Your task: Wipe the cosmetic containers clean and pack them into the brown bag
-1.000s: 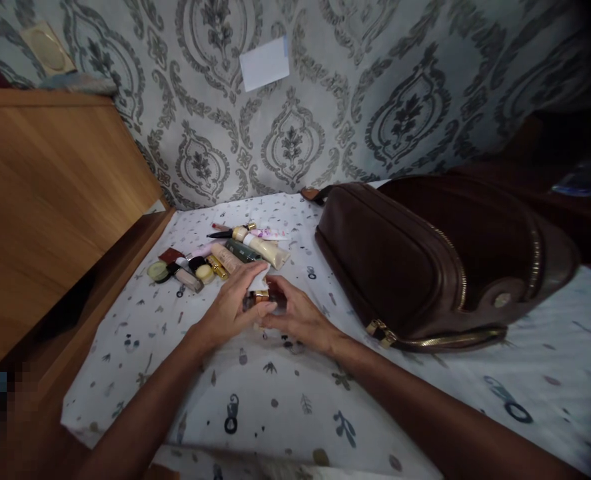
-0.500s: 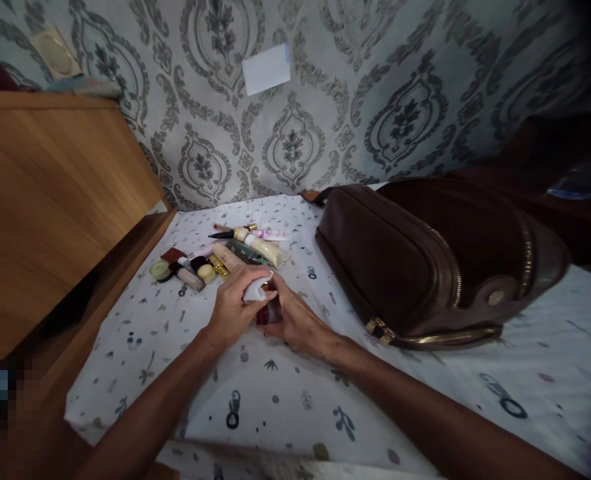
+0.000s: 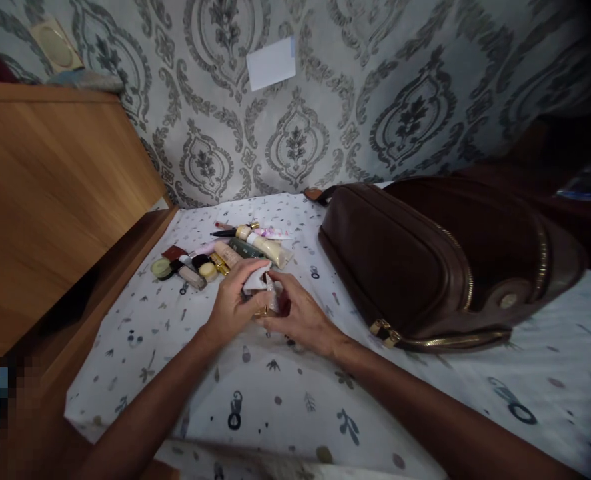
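Note:
In front of me, both hands meet over the patterned sheet. My left hand [image 3: 231, 303] is closed around a folded white tissue [image 3: 256, 280]. My right hand [image 3: 302, 313] grips a small cosmetic container [image 3: 274, 297] with a pale, shiny side; its exact kind is hidden by the fingers. The tissue is against or very close to the container. A bit of gold shows by my left fingertips. Just beyond the hands lies a group of cosmetics, among them a cream-coloured tube [image 3: 270, 250], a dark green tube [image 3: 244, 249] and a round green-lidded jar [image 3: 161, 269].
A large dark brown bag [image 3: 385, 253] with gold zips lies on its side at the right. A wooden cabinet [image 3: 60, 200] stands at the left. The white printed sheet [image 3: 275, 407] covers the surface up to the wallpapered wall [image 3: 300, 140].
The container has turned in my right hand: a dark red side showed before, a pale shiny one now. My left hand keeps the tissue at it. The view has shifted slightly.

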A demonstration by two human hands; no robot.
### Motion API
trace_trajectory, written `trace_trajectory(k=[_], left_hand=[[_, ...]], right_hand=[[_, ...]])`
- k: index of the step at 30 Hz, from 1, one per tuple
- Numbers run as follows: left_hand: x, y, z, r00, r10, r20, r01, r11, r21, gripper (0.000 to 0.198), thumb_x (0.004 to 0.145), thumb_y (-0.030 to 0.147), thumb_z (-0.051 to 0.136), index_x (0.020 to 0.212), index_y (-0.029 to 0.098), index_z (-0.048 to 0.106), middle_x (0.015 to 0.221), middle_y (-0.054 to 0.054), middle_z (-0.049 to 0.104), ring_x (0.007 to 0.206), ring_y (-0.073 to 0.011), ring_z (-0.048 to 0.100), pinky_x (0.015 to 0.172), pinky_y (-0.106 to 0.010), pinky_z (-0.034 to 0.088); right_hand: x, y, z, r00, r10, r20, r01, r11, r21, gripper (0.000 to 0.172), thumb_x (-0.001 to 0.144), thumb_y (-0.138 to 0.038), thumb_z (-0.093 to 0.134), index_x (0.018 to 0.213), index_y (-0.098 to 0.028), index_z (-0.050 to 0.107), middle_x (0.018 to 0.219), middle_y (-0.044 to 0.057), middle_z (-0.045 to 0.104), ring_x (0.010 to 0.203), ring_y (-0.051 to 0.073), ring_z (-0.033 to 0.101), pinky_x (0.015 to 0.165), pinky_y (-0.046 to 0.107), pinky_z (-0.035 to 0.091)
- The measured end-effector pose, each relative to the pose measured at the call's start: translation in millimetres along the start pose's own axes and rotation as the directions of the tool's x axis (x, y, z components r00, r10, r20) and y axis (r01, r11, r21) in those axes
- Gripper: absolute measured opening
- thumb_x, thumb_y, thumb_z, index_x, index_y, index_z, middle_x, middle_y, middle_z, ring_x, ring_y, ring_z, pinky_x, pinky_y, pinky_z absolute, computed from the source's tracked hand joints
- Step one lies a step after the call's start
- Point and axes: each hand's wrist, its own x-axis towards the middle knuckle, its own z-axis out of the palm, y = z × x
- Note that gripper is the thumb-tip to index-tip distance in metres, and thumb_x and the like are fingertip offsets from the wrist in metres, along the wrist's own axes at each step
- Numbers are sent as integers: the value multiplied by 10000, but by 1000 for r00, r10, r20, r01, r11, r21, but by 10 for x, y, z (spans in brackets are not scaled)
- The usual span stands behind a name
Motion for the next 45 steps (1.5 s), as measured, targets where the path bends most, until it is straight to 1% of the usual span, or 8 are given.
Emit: trace_trajectory(k=[3,7,14,17,22,26,33,45], left_hand=[[-9,-48,-46,985,80,153,-81,997,0,672,845,633,604,1367,215,533,1390,-161,520,1309,-314,495,1091,-475,406],[-23,-115,-30,973,88,214,-93,996,13,608,900,526,598,1427,248,479,1442,-148,505,1345,-306,476,1105,-493,401],[-9,-95,50,985,169,19,-169,986,2,267,906,332,653,1157,243,671,1203,-87,695,1136,-227,642,995,-407,508],[0,-51,37,993,95,-66,-96,995,-9,177,894,306,664,1049,229,703,1089,-67,730,1020,-210,674,925,-370,527],[9,-39,33,981,-108,-162,95,991,-91,144,884,321,656,937,201,715,909,-30,737,850,-179,678,785,-288,530],[6,-54,9,970,-204,-130,187,974,-131,248,907,401,609,1011,196,703,1003,-48,732,946,-207,670,865,-316,513],[-7,-80,-71,989,-74,125,81,995,-54,776,770,577,726,1416,222,485,1445,-136,492,1356,-339,438,1129,-460,353],[15,-169,-38,1000,-10,-24,9,998,-66,336,885,363,674,1181,207,696,1279,-104,680,1209,-246,622,1059,-382,468]], right_hand=[[6,7,-16,998,57,-6,-56,995,76,710,644,-326,816,1292,-234,540,1150,78,594,1074,291,564,942,459,467],[21,18,-33,994,104,35,-108,985,133,658,633,-283,808,1234,-208,551,1024,40,621,908,225,595,795,365,505],[16,-38,-69,993,-2,116,-2,999,36,927,601,-216,817,1417,-206,378,1011,39,608,905,225,596,787,354,512],[-24,-54,-58,990,-13,140,21,998,-57,1024,607,-186,805,1494,-223,295,965,34,609,890,237,603,784,366,507],[-47,-108,-30,996,42,84,-29,987,-160,846,717,-170,687,1491,-213,349,854,11,617,765,189,599,707,314,482],[-31,-168,-45,992,108,72,-90,973,-215,830,695,-217,727,1463,-229,413,796,-14,623,651,153,569,631,277,443],[8,-111,-73,983,182,21,-174,961,-215,763,695,-334,745,1400,-184,491,730,-28,605,606,145,549,565,263,401],[9,-49,-59,978,163,126,-146,980,-137,792,680,-202,763,1409,-144,459,669,-68,588,568,130,556,562,244,428]])
